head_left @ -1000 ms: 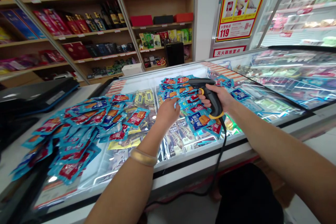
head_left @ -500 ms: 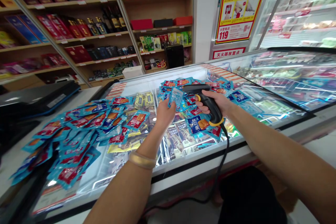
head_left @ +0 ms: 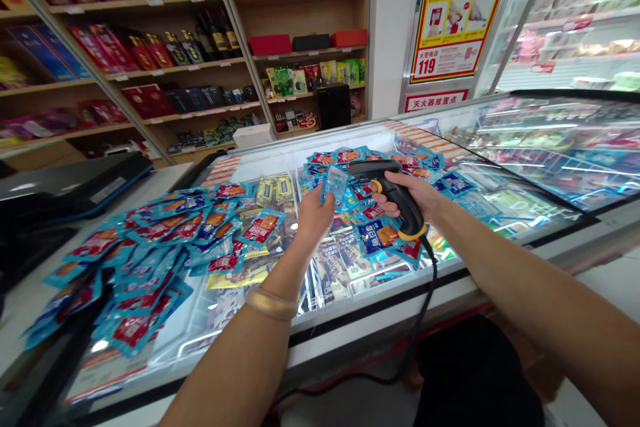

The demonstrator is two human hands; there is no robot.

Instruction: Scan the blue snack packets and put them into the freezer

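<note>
Pinched in my left hand (head_left: 317,212) is a small light-blue snack packet (head_left: 335,185), its back side up. My right hand (head_left: 407,195) is wrapped round the grip of a black and yellow barcode scanner (head_left: 411,213). The scanner's head points left, close beside the packet. Below both hands, a pile of blue, red and navy snack packets (head_left: 377,237) lies on the freezer's glass top (head_left: 295,287). A larger heap of the same packets (head_left: 160,230) spreads over the glass on the left.
The scanner's black cable (head_left: 425,300) hangs over the freezer's front edge. At far left stands a black checkout machine (head_left: 75,187) on a white counter. Shelves of boxes and bottles (head_left: 165,57) line the back. Under the glass are yellow and brown packages (head_left: 240,277).
Almost nothing differs. Both hands stay in place with the packet and the scanner, and the heaps of packets look the same.
</note>
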